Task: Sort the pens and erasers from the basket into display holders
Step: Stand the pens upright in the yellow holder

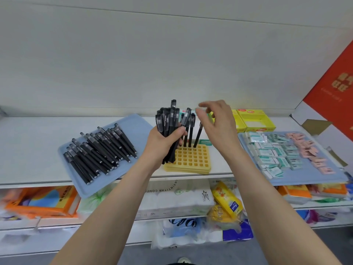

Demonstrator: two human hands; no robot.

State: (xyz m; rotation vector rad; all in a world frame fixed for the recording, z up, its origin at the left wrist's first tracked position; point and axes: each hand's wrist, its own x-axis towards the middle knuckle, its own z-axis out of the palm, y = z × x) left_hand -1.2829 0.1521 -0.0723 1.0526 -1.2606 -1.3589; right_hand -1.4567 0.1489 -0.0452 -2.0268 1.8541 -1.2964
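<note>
My left hand (164,142) grips an upright bundle of black pens (168,123) just left of the yellow grid pen holder (193,159). A few pens (191,134) stand in the holder's back row. My right hand (216,121) hovers above and right of those standing pens, fingers relaxed and holding nothing. Several more black pens (101,150) lie on a blue tray (133,123) at the left. White-green and pink erasers (282,152) lie on another blue tray (305,180) at the right.
Yellow display boxes (256,119) stand at the back right of the white shelf (28,146). A red and white carton (328,104) fills the far right. Lower shelves hold tissue packs (177,197) and orange boxes (42,201).
</note>
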